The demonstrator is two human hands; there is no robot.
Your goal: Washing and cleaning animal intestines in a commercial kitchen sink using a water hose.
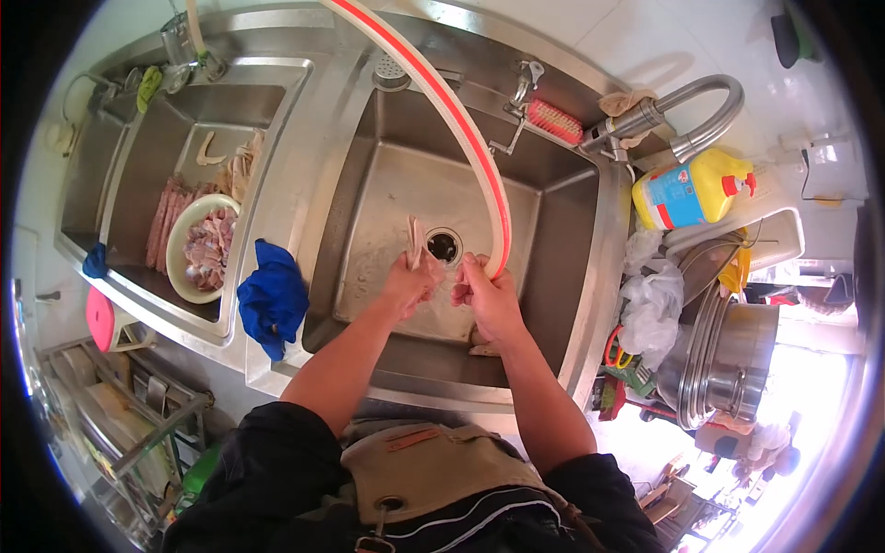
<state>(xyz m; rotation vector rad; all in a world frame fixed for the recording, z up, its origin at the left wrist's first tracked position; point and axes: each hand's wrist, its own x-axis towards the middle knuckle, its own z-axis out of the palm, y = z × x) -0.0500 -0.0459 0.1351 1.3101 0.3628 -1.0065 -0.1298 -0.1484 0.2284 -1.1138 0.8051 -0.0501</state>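
Over the right steel sink basin [401, 166], my left hand [406, 285] grips a pale, thin piece of raw meat [415, 238], whose upper end sticks out above the fingers. My right hand [489, 294] is closed around the end of a clear hose with a red stripe [477, 131], its mouth turned towards my left hand. Clear water seems to run between the hands, though the blur hides its edges. Just beyond them is the dark round drain [442, 245]. Another pale piece of meat [482, 347] lies near the front wall, partly hidden by my right wrist.
In the left basin [131, 228] are a bowl [178, 276] of raw meat pieces and several long pink meat strips [166, 214]. A blue cloth [273, 297] drapes the divider. Rightward stand a faucet [691, 90], a pink brush [555, 121], a yellow pump bottle [691, 190] and metal pots [747, 359].
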